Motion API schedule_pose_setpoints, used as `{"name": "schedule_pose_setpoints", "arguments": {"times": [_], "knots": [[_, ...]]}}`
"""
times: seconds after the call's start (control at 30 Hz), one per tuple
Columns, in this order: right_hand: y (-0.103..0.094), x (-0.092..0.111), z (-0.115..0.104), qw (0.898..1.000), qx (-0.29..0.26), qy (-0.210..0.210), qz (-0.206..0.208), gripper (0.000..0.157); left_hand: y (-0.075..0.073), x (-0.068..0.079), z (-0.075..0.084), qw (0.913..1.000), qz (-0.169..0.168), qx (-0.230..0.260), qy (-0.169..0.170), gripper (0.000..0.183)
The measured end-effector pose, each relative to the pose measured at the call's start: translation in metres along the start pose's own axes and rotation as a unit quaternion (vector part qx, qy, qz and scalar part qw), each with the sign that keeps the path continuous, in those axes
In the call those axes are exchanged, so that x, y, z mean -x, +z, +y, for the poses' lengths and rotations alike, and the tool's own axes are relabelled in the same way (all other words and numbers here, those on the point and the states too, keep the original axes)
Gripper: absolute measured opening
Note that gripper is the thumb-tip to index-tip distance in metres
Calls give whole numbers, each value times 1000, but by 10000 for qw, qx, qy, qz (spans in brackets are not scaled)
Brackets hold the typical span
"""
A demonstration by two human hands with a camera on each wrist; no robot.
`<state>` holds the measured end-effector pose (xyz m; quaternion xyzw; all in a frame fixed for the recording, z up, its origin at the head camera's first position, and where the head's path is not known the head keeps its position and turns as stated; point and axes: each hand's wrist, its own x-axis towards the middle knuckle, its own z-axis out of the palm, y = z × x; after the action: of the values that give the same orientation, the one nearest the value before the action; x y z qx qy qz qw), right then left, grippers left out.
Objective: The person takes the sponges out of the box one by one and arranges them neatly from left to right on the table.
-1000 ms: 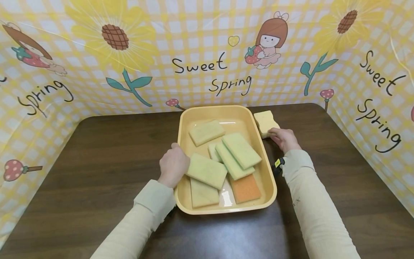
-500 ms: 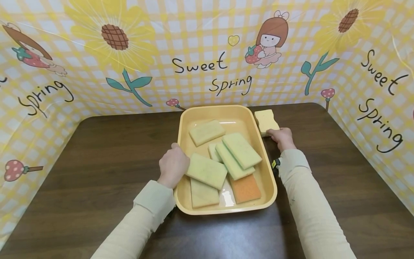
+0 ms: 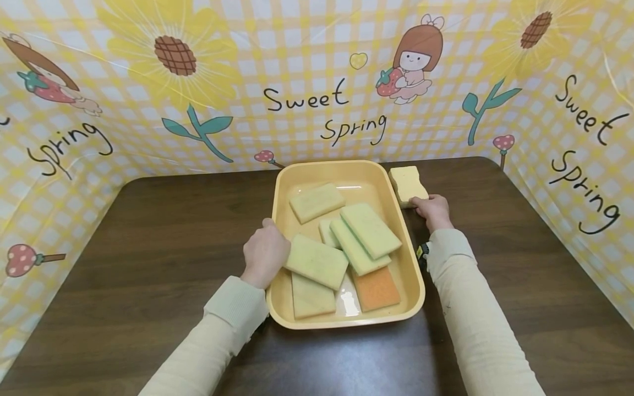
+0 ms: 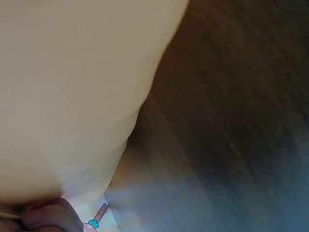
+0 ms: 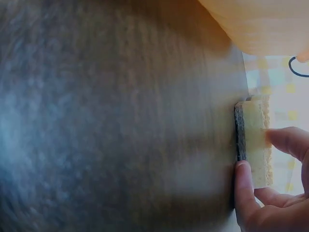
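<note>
The tray (image 3: 346, 323) is gripped by the left hand (image 3: 266, 254); the yellow sponge (image 3: 408, 186) is pinched by the right hand (image 3: 435, 212).
The yellow sponge is left outside, just beside the tray; whether it is lifted off the surface (image 3: 178, 236) cannot be told. Pale pads (image 3: 317, 261) and an orange pad (image 3: 377, 290) are already inside.

right hand (image 5: 276, 211) pinches dark-backed yellow sponge (image 5: 254, 145)
</note>
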<state>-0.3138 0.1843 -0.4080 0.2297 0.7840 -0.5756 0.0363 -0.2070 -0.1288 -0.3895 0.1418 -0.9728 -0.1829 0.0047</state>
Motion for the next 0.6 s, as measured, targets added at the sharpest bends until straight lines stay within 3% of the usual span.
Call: {"name": "schedule_pose_setpoints", "arguments": {"times": [0.27,0.47,0.6], "knots": [[0,1,0,10000,23,-58,37,50,-1,1,1,10000,28,92,11,14],[0,0,0,9999,-19,-154,-25,35,-1,1,1,9999,-33,115,-11,15],[0,0,0,9997,-10,-213,-72,40,-1,1,1,9999,-61,154,-19,15]]}}
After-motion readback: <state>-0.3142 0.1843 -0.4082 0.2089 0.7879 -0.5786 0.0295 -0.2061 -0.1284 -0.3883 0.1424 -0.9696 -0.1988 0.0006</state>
